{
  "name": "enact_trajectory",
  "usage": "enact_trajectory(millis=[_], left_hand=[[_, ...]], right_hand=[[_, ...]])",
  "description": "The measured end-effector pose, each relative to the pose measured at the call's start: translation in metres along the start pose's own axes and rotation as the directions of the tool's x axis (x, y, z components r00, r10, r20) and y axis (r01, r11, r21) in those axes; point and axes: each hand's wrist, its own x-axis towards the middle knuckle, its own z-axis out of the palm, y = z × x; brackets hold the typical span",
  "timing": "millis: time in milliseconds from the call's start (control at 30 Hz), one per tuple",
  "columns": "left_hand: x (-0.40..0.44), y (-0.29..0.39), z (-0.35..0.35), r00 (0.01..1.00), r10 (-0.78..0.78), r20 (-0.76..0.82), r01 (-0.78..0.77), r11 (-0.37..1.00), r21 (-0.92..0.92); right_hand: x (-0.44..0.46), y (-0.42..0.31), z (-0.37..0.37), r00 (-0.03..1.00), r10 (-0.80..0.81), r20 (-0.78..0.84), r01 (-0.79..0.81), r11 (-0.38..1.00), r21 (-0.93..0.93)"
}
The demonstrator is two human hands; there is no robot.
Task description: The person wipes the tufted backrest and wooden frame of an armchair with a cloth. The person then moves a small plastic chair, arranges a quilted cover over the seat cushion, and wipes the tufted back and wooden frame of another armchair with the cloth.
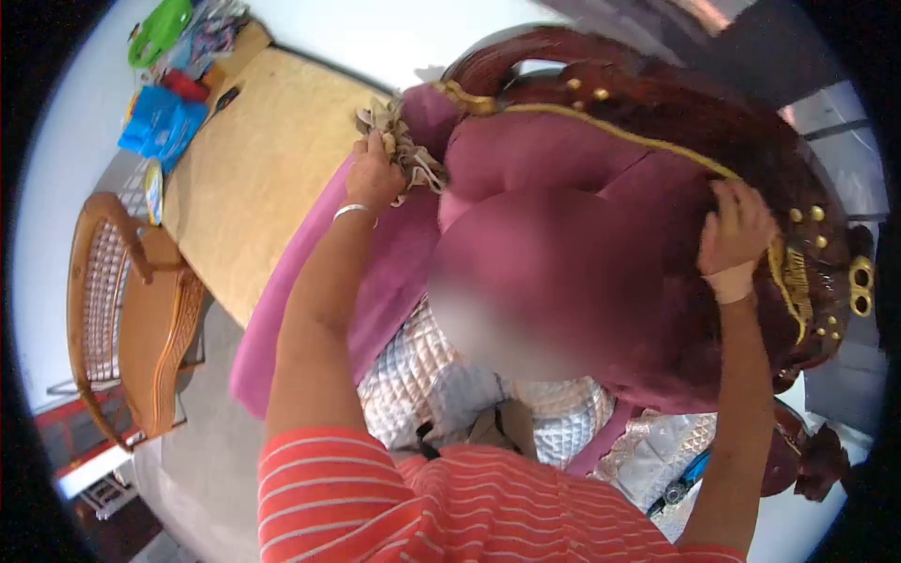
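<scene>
My left hand (375,175) is closed around a bunch of ruffled beige and brown cloth (405,148), at the left armrest of a plum-coloured sofa (526,150). Some loops of the cloth hang past my fingers. On the right, my right hand (738,230) lies with fingers extended on the upholstered backrest, beside its gold trim (648,141). It holds nothing that I can see. A blurred patch covers the middle of the sofa and hides what is there.
Left of the sofa is a wooden table (272,122) with a blue packet (161,127) and a green item (160,33). A wooden armchair (141,319) stands beside it. A quilted cover (413,366) lies on the seat. Dark carved wood (694,103) frames the backrest.
</scene>
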Motion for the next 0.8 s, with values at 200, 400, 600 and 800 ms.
enact_trajectory(millis=[200, 400, 600, 800], left_hand=[[-0.154, -0.108, -0.077, 0.963, -0.265, 0.046, 0.255, 0.956, 0.147], [-0.33, -0.222, -0.132, 0.804, -0.523, -0.283, 0.556, 0.83, 0.043], [-0.444, -0.281, -0.162, 0.536, -0.779, -0.326, 0.792, 0.597, -0.123], [-0.46, -0.264, -0.181, 0.366, -0.898, -0.244, 0.858, 0.428, -0.286]], right_hand=[[0.0, 0.003, 0.008, 0.997, -0.053, -0.05, 0.052, 0.999, -0.013], [-0.001, 0.005, 0.007, 0.996, -0.081, -0.047, 0.079, 0.996, -0.036], [-0.002, 0.006, 0.005, 0.998, -0.063, 0.01, 0.064, 0.995, -0.082], [-0.002, 0.013, 0.013, 0.998, -0.055, 0.04, 0.059, 0.992, -0.112]])
